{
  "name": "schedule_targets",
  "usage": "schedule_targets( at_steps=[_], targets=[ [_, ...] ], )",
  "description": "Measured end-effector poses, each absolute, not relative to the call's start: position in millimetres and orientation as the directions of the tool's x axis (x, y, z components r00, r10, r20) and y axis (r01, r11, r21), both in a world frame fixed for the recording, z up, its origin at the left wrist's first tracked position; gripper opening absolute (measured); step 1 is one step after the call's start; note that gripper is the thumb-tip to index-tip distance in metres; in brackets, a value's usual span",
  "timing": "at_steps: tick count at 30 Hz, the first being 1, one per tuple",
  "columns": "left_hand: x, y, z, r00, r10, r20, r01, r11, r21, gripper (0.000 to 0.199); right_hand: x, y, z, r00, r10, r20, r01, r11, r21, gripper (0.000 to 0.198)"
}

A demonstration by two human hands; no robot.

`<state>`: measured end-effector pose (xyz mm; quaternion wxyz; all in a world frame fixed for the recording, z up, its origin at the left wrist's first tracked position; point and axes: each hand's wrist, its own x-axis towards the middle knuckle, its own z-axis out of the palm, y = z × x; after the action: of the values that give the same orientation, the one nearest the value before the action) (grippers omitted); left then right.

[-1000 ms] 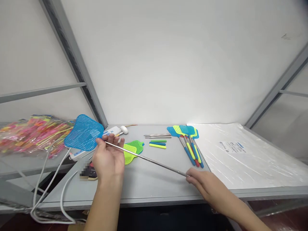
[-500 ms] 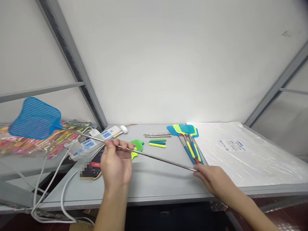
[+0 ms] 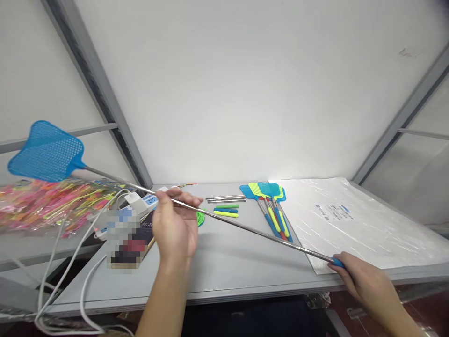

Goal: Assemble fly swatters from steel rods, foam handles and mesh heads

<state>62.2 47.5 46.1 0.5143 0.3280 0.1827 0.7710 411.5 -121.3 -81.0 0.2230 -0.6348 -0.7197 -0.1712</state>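
Observation:
A long blue fly swatter (image 3: 242, 226) slants across the view above the table, its metal rod running down to the right. Its flat perforated blue head (image 3: 49, 152) is up at the left. My left hand (image 3: 178, 229) is closed around the rod, thumb on the near side. At the lower right, my right hand (image 3: 366, 278) grips the blue handle, of which only the front end shows. Behind the rod lies a fanned pile of blue and yellow-green fly swatters (image 3: 271, 206). Left of that are several metal rods (image 3: 226, 199) and loose green, blue and yellow grips (image 3: 226, 211).
White power strips (image 3: 150, 201) with cables stand at the table's left, beside a phone (image 3: 145, 229) partly blurred out. Clear bags of colourful swatter parts (image 3: 56, 201) lie farther left. A labelled white wrapped sheet (image 3: 351, 220) covers the right side. Part of a green swatter head (image 3: 200, 218) shows behind my left hand.
My right hand has moved right and down, and a longer stretch of rod now shows between my hands. The blue handle end has come into sight. The swatter head sits slightly higher.

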Motion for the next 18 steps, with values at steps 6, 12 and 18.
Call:
schedule_targets(
  at_steps=[6, 12, 18],
  targets=[
    [96, 39, 24, -0.077, 0.962, 0.262, -0.651, -0.248, 0.717, 0.034, 390, -101, -77, -0.117, 0.847, 0.519, 0.982, 0.177, -0.067, 0.028],
    [97, 45, 29, -0.080, 0.950, 0.300, -0.656, -0.277, 0.702, 0.031, 401, -106, -78, -0.088, 0.846, 0.526, 0.985, 0.152, -0.080, 0.028],
    [83, 68, 40, -0.308, 0.932, 0.190, -0.706, -0.358, 0.611, 0.039, 423, -124, -84, -0.049, 0.831, 0.554, 0.993, 0.103, -0.066, 0.025]
  ],
)
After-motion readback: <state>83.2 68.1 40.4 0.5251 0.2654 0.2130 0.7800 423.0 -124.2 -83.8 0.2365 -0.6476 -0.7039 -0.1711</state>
